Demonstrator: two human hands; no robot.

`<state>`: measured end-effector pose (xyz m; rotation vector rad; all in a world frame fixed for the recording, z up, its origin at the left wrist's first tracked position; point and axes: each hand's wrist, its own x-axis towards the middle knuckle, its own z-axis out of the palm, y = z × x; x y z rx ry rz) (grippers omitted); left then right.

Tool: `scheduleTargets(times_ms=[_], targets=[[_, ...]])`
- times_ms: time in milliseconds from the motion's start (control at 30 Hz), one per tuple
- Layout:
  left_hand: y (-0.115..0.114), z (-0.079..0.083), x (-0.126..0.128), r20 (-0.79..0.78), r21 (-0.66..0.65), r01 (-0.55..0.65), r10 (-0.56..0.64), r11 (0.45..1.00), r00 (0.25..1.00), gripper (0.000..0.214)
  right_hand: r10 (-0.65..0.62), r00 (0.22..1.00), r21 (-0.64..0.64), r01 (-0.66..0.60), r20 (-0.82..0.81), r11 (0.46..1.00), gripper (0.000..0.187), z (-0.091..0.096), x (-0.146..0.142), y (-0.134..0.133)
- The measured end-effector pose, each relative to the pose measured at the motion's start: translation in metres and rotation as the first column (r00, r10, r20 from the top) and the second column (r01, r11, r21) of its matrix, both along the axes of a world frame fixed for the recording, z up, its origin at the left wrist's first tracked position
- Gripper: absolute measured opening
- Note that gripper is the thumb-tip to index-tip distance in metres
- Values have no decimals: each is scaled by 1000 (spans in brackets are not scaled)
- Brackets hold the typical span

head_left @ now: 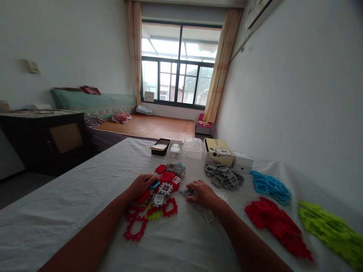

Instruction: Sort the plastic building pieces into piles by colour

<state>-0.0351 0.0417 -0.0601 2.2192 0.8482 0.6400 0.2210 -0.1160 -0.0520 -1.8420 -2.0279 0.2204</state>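
A mixed heap of toothed plastic building blocks, mostly red [168,176] with some grey, white and green, lies on the white cloth in front of me. My left hand [144,185] is at the heap's left side, its fingers curled over a blue building block [154,184]. To the right of the heap, my right hand [200,192] has thumb and fingers closed around a grey building block [185,192], partly covered by the fingers. White window-shaped pieces [209,215] lie under and beside my right forearm. A red frame-shaped block [135,229] rests at the heap's near edge.
Sorted piles of grey [224,176], blue [270,187], red [278,224] and green blocks [329,228] lie to the right. Along the far edge stand a black box [160,147], a small white box [174,149], a clear plastic container [193,148] and a yellow carton [219,152].
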Motion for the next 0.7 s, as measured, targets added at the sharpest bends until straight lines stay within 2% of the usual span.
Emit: scheduleTargets(times_ms=[100, 167, 200, 267, 333, 400, 433, 467, 567, 633, 700], targets=[[0, 0, 0, 5, -5, 10, -10, 1000, 1000, 47, 31, 998, -14, -30, 46, 999, 36, 1, -3, -2], [0, 0, 0, -2, 9, 11, -11, 1000, 1000, 46, 20, 998, -22, -19, 54, 1000, 33, 7, 6, -2], [-1, 0, 0, -7, 17, 9, -9, 1000, 1000, 46, -17, 998, -13, 17, 63, 1000, 32, 11, 15, -3], [-2, 0, 0, -8, 25, 1, -1, 1000, 1000, 46, -180, 980, 77, 173, 90, 982, 32, 19, 38, -3], [-3, 1, 1, -3, 27, -4, 4, 1000, 1000, 46, -391, 915, 231, 361, 98, 903, 41, 25, 60, -3], [-3, 1, 1, -2, 39, -13, 13, 999, 1000, 46, -502, 863, 347, 452, 66, 822, 49, 27, 69, -2], [-3, 0, 2, -4, 50, -15, 16, 999, 1000, 47, -491, 870, 368, 443, 43, 818, 49, 27, 65, -1], [-3, 0, 2, -5, 63, -18, 18, 998, 1000, 47, -434, 901, 362, 398, 20, 843, 45, 27, 57, -1], [-5, -1, 4, 3, 100, -16, 15, 995, 1000, 46, -99, 994, 274, 107, -46, 956, 35, 24, 9, 1], [-9, -1, 7, 21, 120, 1, -4, 993, 1000, 45, 84, 994, 225, -68, -63, 972, 37, 20, -27, 1], [-14, 1, 10, 35, 127, 45, -50, 991, 998, 44, 160, 986, 205, -149, -40, 967, 46, 12, -52, 3]])
